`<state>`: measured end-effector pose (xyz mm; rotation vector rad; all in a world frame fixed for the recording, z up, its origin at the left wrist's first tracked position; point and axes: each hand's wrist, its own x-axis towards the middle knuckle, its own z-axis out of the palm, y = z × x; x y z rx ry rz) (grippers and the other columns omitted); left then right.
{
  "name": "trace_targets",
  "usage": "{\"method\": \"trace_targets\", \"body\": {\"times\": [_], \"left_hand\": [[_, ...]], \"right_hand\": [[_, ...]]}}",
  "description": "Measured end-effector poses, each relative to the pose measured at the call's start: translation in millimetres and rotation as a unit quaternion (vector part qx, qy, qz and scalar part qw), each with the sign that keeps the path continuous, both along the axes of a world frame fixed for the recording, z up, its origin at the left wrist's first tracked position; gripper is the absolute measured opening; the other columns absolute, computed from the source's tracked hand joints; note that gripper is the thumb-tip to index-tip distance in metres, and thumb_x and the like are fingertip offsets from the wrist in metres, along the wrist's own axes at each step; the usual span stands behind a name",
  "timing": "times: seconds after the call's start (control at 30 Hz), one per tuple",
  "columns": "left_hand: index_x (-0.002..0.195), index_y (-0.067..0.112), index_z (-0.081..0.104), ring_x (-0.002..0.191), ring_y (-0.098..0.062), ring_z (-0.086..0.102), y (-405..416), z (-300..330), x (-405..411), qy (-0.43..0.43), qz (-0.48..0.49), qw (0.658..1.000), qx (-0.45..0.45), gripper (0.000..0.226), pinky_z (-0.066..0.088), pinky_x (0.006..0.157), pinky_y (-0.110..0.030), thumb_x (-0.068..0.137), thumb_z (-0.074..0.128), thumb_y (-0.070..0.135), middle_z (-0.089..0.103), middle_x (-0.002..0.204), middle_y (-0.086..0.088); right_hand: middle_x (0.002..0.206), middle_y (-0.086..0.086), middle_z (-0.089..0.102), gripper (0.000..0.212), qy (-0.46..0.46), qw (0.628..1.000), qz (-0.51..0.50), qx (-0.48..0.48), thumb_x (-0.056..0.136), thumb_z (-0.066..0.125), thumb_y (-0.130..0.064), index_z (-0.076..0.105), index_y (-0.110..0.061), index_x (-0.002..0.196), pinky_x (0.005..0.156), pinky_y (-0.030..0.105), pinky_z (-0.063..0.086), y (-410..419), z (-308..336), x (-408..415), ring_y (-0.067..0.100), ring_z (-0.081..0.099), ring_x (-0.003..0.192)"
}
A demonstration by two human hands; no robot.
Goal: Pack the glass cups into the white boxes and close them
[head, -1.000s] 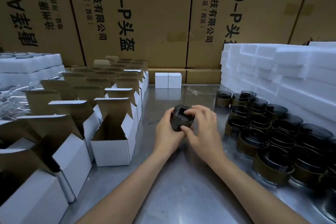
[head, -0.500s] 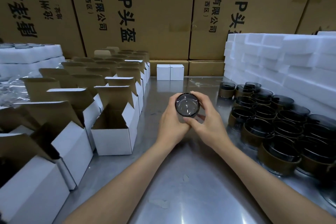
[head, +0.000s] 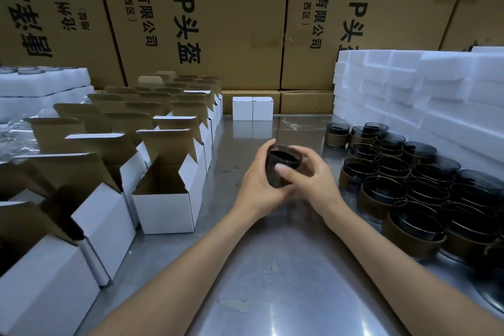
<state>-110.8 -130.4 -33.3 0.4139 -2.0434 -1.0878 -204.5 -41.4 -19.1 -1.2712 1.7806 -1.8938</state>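
Both hands hold one dark glass cup point(head: 281, 162) above the middle of the steel table. My left hand point(head: 256, 188) wraps its left side and underside; my right hand point(head: 311, 180) grips the right side, thumb across the front. The cup's mouth tilts up and away from me. The nearest open white box point(head: 166, 207) stands just left of the hands, its brown flap raised. Several more open white boxes point(head: 103, 215) fill the left side. Many dark glass cups with brown bands point(head: 409, 199) crowd the right.
Two closed white boxes point(head: 252, 108) stand at the back of the steel table point(head: 272, 294). White foam blocks point(head: 422, 95) are stacked at back right, foam trays point(head: 41, 84) at far left. Large printed cardboard cartons point(head: 218, 22) wall off the back.
The cup was turned in my hands: its round end faced me half a second ago, now the mouth points up and away. Hands stayed over the table's middle.
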Motion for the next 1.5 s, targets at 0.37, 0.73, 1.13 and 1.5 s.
{"method": "trace_targets", "body": {"times": [0.37, 0.73, 1.13, 1.5], "left_hand": [[0.126, 0.028, 0.052, 0.114, 0.000, 0.056, 10.2, 4.4, 0.4, 0.077, 0.022, 0.995, -0.056, 0.074, 0.047, 0.098, -0.029, 0.062, 0.078, 0.054, 0.062, 0.119, 0.017], [0.147, 0.031, 0.029, 0.127, -0.005, 0.044, 7.2, -0.7, -1.4, 0.034, 0.020, 0.987, -0.153, 0.091, 0.041, 0.105, -0.027, 0.069, 0.076, 0.032, 0.044, 0.135, 0.014], [0.149, 0.027, 0.023, 0.124, -0.006, 0.043, 15.6, 4.5, 4.8, 0.038, 0.005, 0.980, -0.196, 0.095, 0.041, 0.104, -0.032, 0.070, 0.067, 0.060, 0.040, 0.136, 0.013], [0.149, 0.016, 0.029, 0.134, -0.012, 0.037, 10.4, 1.3, 0.7, 0.035, 0.045, 0.968, -0.245, 0.087, 0.030, 0.112, -0.025, 0.076, 0.074, 0.035, 0.040, 0.145, 0.000]], "right_hand": [[0.071, 0.005, 0.068, 0.059, -0.452, 0.878, 0.131, 0.085, 0.075, 0.057, -0.067, 0.072, -0.011, 0.080, 0.053, 0.021, 0.051, 3.1, 18.0, 4.4, 0.014, 0.064, 0.056], [0.106, 0.012, 0.066, 0.049, -0.455, 0.858, 0.237, -0.014, 0.078, 0.068, -0.045, 0.066, -0.010, 0.111, 0.089, 0.038, 0.049, 6.3, 13.9, 2.9, 0.026, 0.064, 0.095], [0.093, 0.007, 0.070, 0.041, -0.407, 0.874, 0.265, -0.026, 0.074, 0.064, -0.049, 0.075, -0.016, 0.096, 0.063, 0.026, 0.048, 9.9, 9.8, -7.3, 0.018, 0.064, 0.076], [0.083, -0.002, 0.072, 0.023, -0.208, 0.977, 0.032, 0.013, 0.081, 0.070, -0.035, 0.066, -0.019, 0.097, 0.066, 0.025, 0.053, 5.5, 10.3, -2.7, 0.008, 0.069, 0.073]]}}
